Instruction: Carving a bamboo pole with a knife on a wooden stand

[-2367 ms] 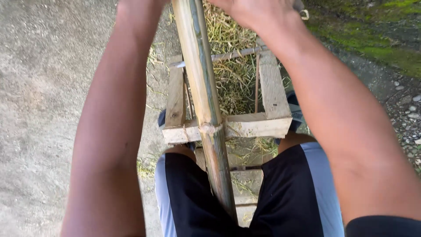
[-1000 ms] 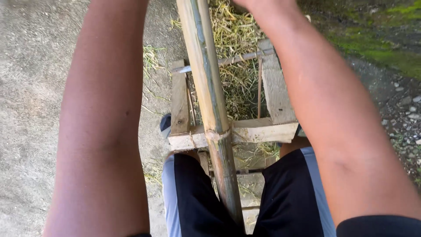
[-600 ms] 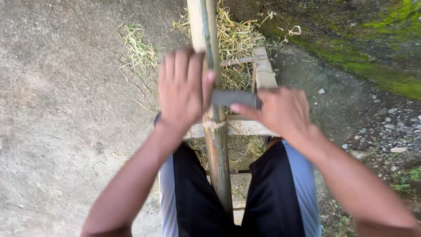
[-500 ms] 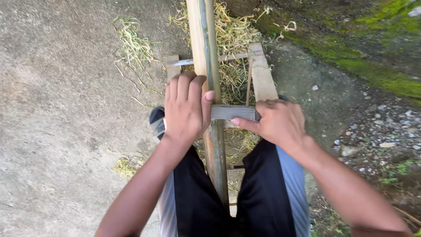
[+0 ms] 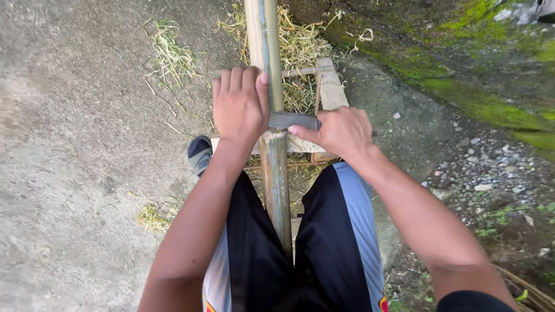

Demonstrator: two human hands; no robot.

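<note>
A long bamboo pole (image 5: 276,173) runs from between my legs up and away across a low wooden frame (image 5: 330,91). A flat grey metal blade (image 5: 293,121) lies crosswise on the pole. My left hand (image 5: 240,104) rests on the blade's left end, fingers flat beside the pole. My right hand (image 5: 341,132) grips the blade's right end, thumb pointing along the metal. Above the blade the pole looks pale and scraped; below it is green-brown.
Dry bamboo shavings (image 5: 298,46) lie piled under the frame and scattered on the concrete ground (image 5: 87,144). A mossy bank (image 5: 462,63) and gravel (image 5: 485,173) lie to the right. My sandalled foot (image 5: 199,155) sits left of the pole.
My arms have drawn back from far up the pole, pulling the blade toward my body. Both hands now show at the near crossbar of the frame.
</note>
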